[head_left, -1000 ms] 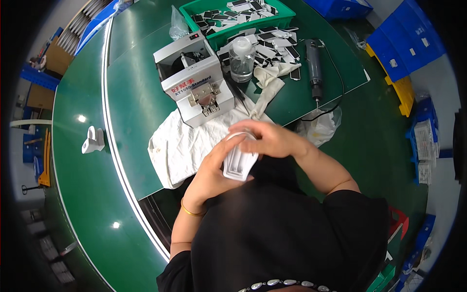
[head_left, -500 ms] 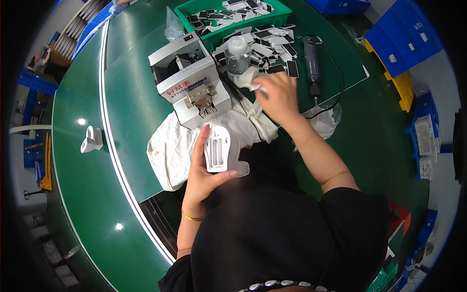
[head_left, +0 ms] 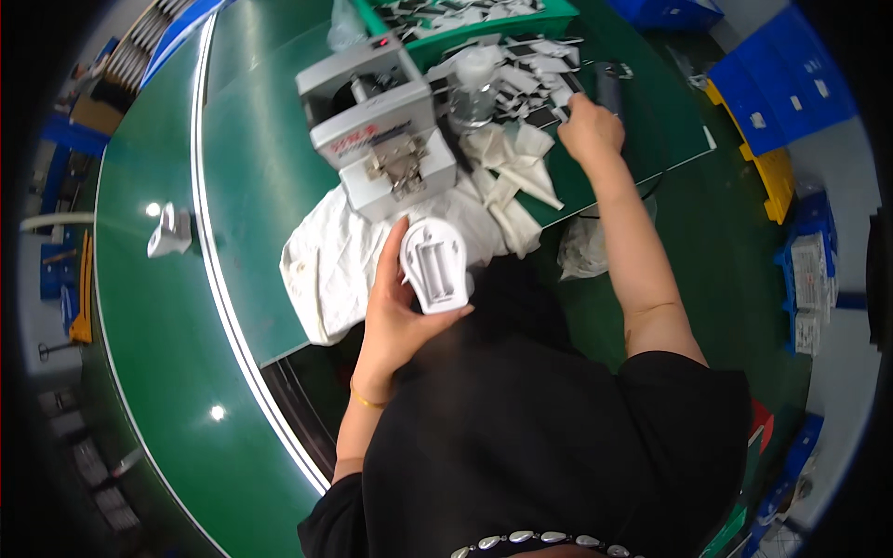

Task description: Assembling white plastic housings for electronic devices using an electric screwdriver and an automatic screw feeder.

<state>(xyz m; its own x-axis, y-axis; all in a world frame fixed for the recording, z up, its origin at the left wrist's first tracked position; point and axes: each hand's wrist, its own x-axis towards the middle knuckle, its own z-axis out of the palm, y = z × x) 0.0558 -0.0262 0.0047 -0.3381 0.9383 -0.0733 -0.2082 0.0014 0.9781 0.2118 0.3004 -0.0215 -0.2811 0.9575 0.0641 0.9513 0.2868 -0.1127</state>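
My left hand [head_left: 398, 316] is closed round a white plastic housing [head_left: 435, 268]. Its open battery compartment faces up, and the compartment looks bare. Out to the right, my right hand [head_left: 595, 132] reaches to the right edge of a loose pile of white-and-black battery covers [head_left: 530, 79]. Its fingers are bent together there; a small white piece shows at the fingertips, too blurred to make out. A crumpled white cloth [head_left: 512, 167] lies on the table left of that hand. Partly behind it is a dark electric screwdriver [head_left: 609, 88].
A grey bench machine [head_left: 377, 121] stands ahead, a clear bottle with white lid [head_left: 474, 88] beside it. Behind is a green bin [head_left: 502, 37] of covers. White fabric [head_left: 326, 256] hangs over the table edge. A white part [head_left: 170, 232] sits at left, a plastic bag [head_left: 586, 246] at right.
My right hand has let go of the white cloth and moved right to the covers. My left hand has raised and tilted the housing; a clear piece beside it no longer shows.
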